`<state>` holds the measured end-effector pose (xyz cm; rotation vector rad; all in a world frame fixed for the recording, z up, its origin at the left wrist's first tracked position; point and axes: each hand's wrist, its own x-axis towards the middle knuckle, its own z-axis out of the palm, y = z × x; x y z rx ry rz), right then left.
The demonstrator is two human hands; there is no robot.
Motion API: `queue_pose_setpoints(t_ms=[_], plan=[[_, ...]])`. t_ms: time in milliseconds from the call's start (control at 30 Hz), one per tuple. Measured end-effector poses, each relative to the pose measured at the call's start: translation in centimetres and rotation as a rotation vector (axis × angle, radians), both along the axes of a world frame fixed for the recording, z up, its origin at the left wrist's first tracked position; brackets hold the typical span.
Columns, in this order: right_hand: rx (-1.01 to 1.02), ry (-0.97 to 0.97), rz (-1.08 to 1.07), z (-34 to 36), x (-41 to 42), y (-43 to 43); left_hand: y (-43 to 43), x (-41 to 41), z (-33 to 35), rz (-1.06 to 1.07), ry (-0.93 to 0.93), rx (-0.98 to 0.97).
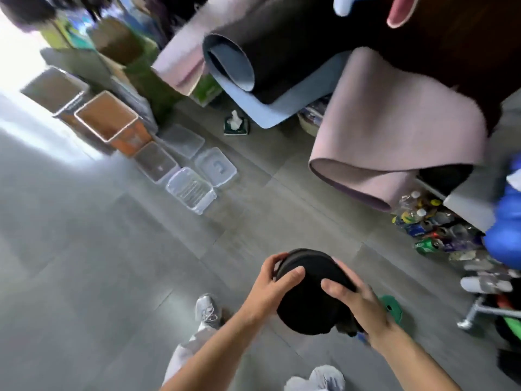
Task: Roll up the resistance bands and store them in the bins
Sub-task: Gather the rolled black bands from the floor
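Black coil of resistance band (310,294), clamped from both sides by 2 hands.

Held in the air above grey floor tiles (84,277), well apart from the bins; gripped by left hand (270,283) and right hand (356,304), fingers curled over opposite edges. Likely to spring open or telescope on any slackening of either grip, judging by the layered edges at its top. Just beside the right hand, a green disc (392,306); near the left forearm, a grey shoe (207,307). Further out, up left: clear bins (191,190) and an orange bin (110,117), blurred, reachable across open floor. Up right: pink mat (394,136), black rolled mat (248,52), bottles (431,227), all off the likely path.
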<state>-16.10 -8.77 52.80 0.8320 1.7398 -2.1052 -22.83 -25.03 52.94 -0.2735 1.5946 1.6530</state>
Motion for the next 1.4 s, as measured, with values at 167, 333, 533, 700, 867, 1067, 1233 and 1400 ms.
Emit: queue_pose_setpoints(t_ms=[167,333,533,700,867,1067,1233,1400], plan=[[-0.010,0.042,0.174,7.6,-9.3,-12.0,-12.6,-7.0,6.9,0.128,0.086,0.004],[-0.017,0.124,0.285,11.8,-19.3,-26.0,-27.0,-15.4,10.9,0.188,0.163,-0.023],[-0.026,0.164,0.347,13.6,-28.8,-39.0,-40.3,-24.3,13.2,0.253,0.174,-0.043],[-0.019,0.157,0.365,12.0,-37.9,-46.0,-47.8,-33.0,12.2,0.206,0.144,-0.003],[-0.081,0.097,0.356,9.4,-49.2,-52.5,-55.2,-44.4,10.6,0.115,0.110,-0.022],[-0.153,0.091,0.273,10.4,-61.7,-61.4,-63.3,-58.6,11.6,0.084,0.105,-0.080],[-0.217,0.074,0.157,9.0,-71.5,-66.3,-67.9,-70.0,10.1,-0.005,0.084,-0.103],[-0.194,-0.018,-0.024,3.4,-82.1,-71.2,-71.5,-82.4,5.1,-0.091,0.022,-0.171]])
